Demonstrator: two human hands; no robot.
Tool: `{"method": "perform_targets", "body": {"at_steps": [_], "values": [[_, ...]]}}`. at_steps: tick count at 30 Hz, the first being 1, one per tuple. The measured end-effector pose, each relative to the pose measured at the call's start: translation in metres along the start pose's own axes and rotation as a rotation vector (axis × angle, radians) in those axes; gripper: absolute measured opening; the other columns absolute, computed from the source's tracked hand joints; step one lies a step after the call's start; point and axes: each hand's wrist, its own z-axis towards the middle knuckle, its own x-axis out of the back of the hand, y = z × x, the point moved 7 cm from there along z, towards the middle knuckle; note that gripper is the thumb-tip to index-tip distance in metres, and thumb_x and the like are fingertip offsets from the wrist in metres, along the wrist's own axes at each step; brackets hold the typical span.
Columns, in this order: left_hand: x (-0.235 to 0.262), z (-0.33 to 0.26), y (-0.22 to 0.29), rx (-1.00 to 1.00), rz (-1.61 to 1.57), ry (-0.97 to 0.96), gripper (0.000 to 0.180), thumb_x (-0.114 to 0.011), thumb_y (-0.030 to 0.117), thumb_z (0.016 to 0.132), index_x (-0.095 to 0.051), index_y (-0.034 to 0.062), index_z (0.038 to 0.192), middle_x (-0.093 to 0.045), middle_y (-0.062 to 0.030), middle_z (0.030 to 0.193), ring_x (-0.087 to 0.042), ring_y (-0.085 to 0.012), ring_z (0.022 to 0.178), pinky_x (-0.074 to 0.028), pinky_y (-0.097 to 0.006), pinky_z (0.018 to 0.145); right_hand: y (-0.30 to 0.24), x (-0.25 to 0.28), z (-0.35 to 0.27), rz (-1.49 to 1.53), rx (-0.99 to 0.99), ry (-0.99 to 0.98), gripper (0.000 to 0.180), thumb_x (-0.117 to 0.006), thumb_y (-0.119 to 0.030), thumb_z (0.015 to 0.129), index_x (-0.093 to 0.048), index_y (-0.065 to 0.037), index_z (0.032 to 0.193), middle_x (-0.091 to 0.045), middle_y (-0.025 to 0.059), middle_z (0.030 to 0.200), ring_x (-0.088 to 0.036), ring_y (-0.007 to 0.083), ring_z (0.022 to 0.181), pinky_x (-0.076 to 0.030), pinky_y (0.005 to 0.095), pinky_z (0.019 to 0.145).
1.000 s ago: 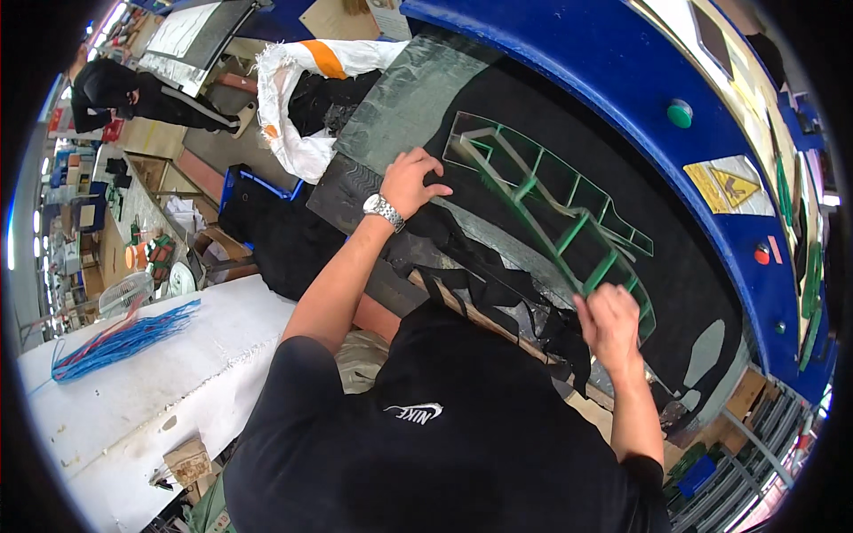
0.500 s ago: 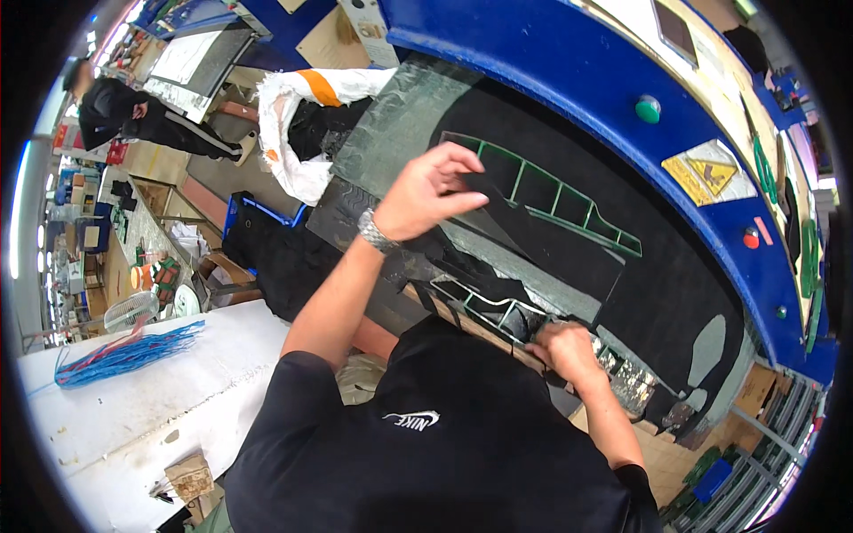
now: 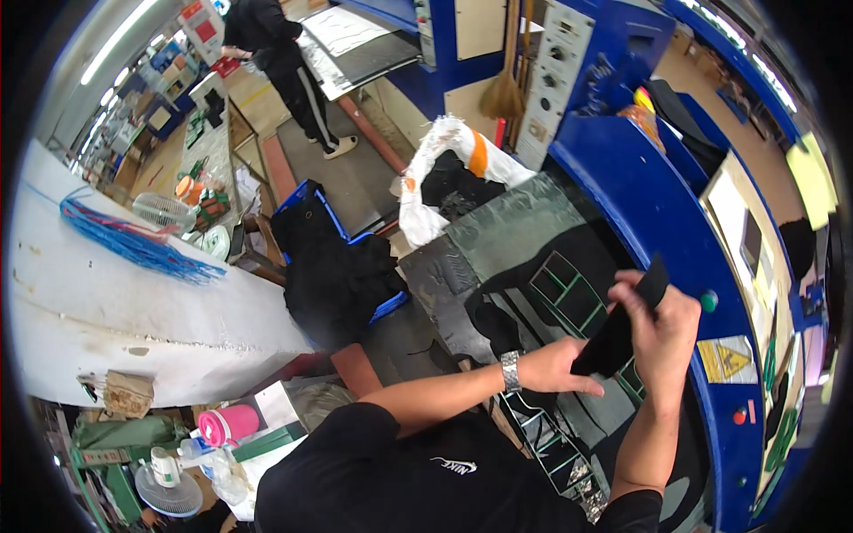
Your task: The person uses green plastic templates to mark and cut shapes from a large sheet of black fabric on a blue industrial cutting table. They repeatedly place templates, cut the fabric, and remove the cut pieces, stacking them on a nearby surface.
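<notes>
Black strip [image 3: 608, 345] aslant
Right hand [image 3: 665, 327] clasps its top; left hand [image 3: 553, 366] half-open at the bottom, grip hidden from me.

Bright tube lights [image 3: 118, 41], fisheye-bent edges

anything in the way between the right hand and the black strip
Nothing visible stands between them: the right hand already grips the black strip directly. The left hand is at the strip's lower end, also with nothing visible between; whether its fingers close on it is hard to tell.
</notes>
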Motion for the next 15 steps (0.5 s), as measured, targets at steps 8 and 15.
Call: {"method": "perform_targets", "body": {"at_steps": [8,15], "values": [[0.134,-0.127,-0.056,0.338,-0.112,0.28,0.039,-0.079,0.023,0.091,-0.064,-0.0036,0.115,-0.069,0.0013,0.098,-0.06,-0.006,0.09,-0.053,-0.028,0.079,0.136,-0.085,0.098,0.084,-0.336,-0.195,0.018,-0.071,-0.015,0.094,-0.074,0.001,0.102,-0.061,0.0003,0.068,-0.053,0.0092,0.057,-0.045,0.0251,0.058],[0.211,-0.253,-0.083,0.636,0.014,0.473,0.04,-0.08,0.013,0.088,-0.062,-0.003,0.121,-0.071,-0.0021,0.102,-0.064,-0.0082,0.092,-0.052,-0.027,0.082,0.257,-0.216,0.1,0.229,-0.517,-0.254,0.026,-0.082,-0.025,0.086,-0.076,0.0,0.093,-0.067,0.0025,0.069,-0.06,0.0088,0.057,-0.048,0.0261,0.055]]}}
